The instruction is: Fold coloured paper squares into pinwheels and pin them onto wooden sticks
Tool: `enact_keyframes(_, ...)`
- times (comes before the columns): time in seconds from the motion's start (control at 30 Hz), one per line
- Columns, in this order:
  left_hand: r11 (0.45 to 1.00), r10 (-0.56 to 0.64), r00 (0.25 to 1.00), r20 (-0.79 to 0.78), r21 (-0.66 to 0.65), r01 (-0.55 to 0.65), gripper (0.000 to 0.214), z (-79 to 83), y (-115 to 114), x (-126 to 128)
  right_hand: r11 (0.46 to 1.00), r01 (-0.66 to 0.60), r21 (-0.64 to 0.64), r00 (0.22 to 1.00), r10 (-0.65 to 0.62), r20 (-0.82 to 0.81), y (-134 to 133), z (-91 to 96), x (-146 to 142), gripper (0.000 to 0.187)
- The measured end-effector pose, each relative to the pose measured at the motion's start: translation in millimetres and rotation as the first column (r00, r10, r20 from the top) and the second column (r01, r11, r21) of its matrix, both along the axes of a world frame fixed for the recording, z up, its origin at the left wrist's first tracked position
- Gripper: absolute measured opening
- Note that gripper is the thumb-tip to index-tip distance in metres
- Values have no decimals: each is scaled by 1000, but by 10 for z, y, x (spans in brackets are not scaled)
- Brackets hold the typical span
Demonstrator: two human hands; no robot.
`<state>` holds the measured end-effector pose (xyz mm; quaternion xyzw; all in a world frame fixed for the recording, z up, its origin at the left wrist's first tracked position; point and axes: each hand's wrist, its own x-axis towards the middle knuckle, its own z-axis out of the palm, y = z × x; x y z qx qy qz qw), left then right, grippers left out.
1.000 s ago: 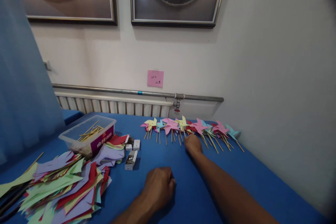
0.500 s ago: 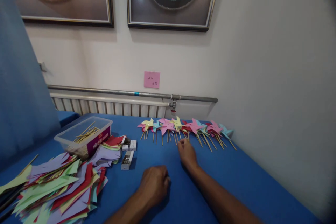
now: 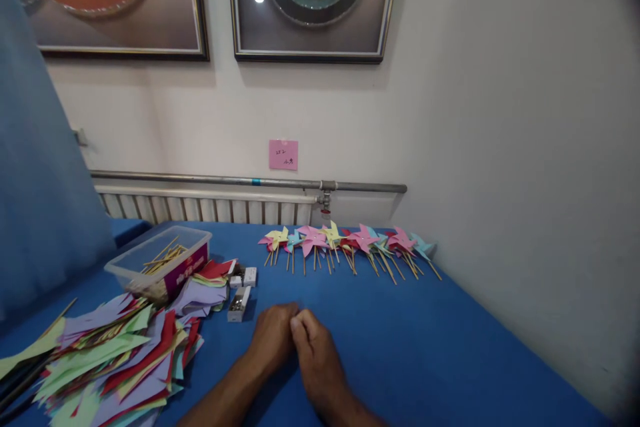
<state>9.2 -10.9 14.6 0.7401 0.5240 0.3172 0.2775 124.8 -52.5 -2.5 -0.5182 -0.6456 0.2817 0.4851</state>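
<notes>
Both of my hands meet over the blue tablecloth in front of me. My left hand [image 3: 276, 332] is curled into a fist, knuckles up. Against it rests my right hand [image 3: 318, 359], its fingers folded in and the thumb on top. Nothing sticks out of either hand; their palms are hidden. Beyond them, along the far edge, lies a row of paper pinwheels [image 3: 314, 239] in pink, yellow, blue and red, sticks pointing toward me. Left of my hands stands a small open box of metal pins [image 3: 239, 303], with more little white boxes [image 3: 250, 276] just behind.
A heap of coloured paper pieces [image 3: 115, 360] covers the near left, with a smaller paper stack [image 3: 200, 297] beside it. Behind these sits a clear plastic tub [image 3: 197, 240] holding wooden sticks [image 3: 165, 259]. A radiator [image 3: 210, 207] and pipe run along the wall; a blue curtain [image 3: 45, 147] hangs left.
My right hand has let go of a pinwheel stick in the row and come back toward me. It now touches my left hand, which has shifted slightly left.
</notes>
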Motion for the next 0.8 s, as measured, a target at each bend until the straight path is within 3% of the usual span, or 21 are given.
enact_keyframes(0.1, 989, -11, 976, -218, 141, 42, 26, 24, -3, 19, 999, 30, -39, 998, -32, -62, 168, -43, 60, 36)
enact_keyframes(0.17, 984, 10, 960, -281, 173, 41, 29, 23, 4, 26, 998, 48, -47, 995, -52, -80, 241, -62, 72, 36)
enact_keyframes(0.57, 978, 41, 938, -343, 204, 32, 28, 30, 13, -6, 997, 44, -61, 998, -47, -50, 275, -69, 37, 42)
enact_keyframes(0.8, 972, 139, 860, -490, 232, -24, 29, 236, -112, -8, 998, 49, -28, 997, -50, -53, 243, -47, 42, 44)
